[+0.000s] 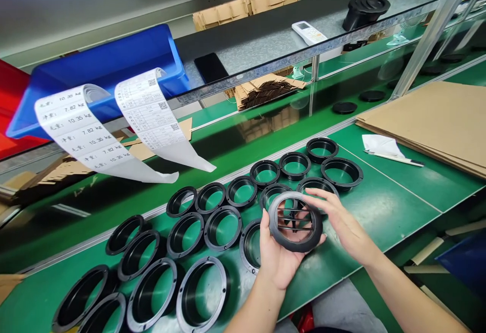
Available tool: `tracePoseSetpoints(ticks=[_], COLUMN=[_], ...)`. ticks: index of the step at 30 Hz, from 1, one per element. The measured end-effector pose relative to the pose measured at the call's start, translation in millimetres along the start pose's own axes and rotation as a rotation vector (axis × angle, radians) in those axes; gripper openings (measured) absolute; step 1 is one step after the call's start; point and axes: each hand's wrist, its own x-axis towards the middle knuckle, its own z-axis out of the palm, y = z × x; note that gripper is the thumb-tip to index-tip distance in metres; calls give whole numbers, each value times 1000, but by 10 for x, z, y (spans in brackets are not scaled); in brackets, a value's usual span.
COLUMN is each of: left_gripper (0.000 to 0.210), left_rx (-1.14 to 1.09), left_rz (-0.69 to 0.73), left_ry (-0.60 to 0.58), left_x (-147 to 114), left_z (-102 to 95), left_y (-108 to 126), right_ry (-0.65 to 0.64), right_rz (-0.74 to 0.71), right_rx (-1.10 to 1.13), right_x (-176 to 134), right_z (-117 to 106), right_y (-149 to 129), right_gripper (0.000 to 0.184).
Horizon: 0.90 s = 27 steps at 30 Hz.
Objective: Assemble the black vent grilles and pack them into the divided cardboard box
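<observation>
In my left hand (279, 267) is a round black air vent (299, 244) with thin crossbars, its face tilted up toward me. My left fingers and thumb wrap round its lower and left edge. Outstretched fingers of my right hand (343, 221) lie at the vent's upper right rim; whether they press on it I cannot tell. Many black flanged rings (189, 297) stand in rows on the green table (379, 221) beside and behind my hands. One ring (248, 252) is partly covered by my left hand.
A blue bin (114, 65) on the grey shelf (258, 49) holds label strips (148, 115) that hang over its edge. A phone (210, 67), a white remote (308, 33) and a black lidded container (366, 11) share that shelf. Cardboard sheets (429, 120) and a pen (395, 158) lie right.
</observation>
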Motion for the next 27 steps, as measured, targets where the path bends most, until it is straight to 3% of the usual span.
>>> tracePoseSetpoints(ticks=[4, 6, 9, 14, 18, 20, 23, 27], left_gripper=[62, 61, 62, 59, 62, 68, 72, 76], left_rx=[-12, 32, 122, 167, 295, 431, 607, 662], left_rz=[14, -13, -65, -72, -22, -19, -18, 84], left_ry=[94, 111, 80, 30, -1, 30, 119, 261], left_x=[-17, -23, -25, -11, -37, -50, -27, 63], left_z=[11, 10, 5, -12, -38, -64, -149, -330], left_y=[7, -24, -128, -283, -307, -314, -344, -405], right_ry=[-158, -191, -209, -369, -218, -154, -214, -251], right_rz=[-327, -372, -268, -107, -58, -63, -131, -163], right_rx=[-333, -418, -482, -463, -576, -720, -859, -938], right_x=[-115, -149, -147, -42, 216, 374, 523, 441], right_z=[63, 74, 65, -32, -243, -317, -313, -197], right_y=[-30, -60, -139, -165, 111, 294, 509, 641], right_gripper=[66, 80, 101, 102, 103, 100, 104, 107])
